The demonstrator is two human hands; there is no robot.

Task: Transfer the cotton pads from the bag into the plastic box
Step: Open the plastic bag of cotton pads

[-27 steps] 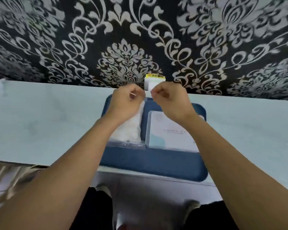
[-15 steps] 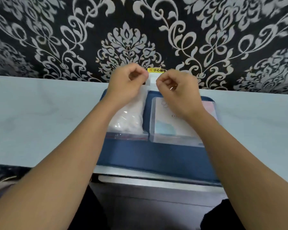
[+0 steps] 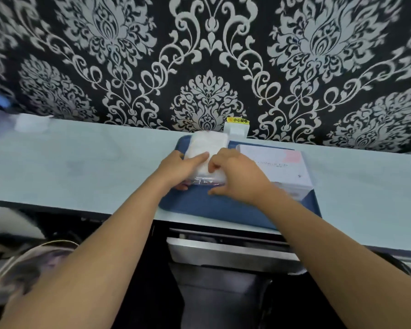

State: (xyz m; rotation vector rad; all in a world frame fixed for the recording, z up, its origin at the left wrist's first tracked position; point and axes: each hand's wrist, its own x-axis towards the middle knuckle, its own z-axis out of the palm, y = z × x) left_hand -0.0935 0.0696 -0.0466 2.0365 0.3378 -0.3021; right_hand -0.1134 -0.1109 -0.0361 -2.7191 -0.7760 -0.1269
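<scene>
Both my hands' fingers pinch the bag (image 3: 207, 150) of cotton pads near its close end; feels light, squishy, slippery film, so I'd grab that sealed edge.

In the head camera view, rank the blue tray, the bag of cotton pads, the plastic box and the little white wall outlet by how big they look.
1. Blue tray, clearly largest.
2. Plastic box.
3. Bag of cotton pads; both hands cover part of it, so its rank against the box is unsure.
4. White wall outlet, smallest.
</scene>
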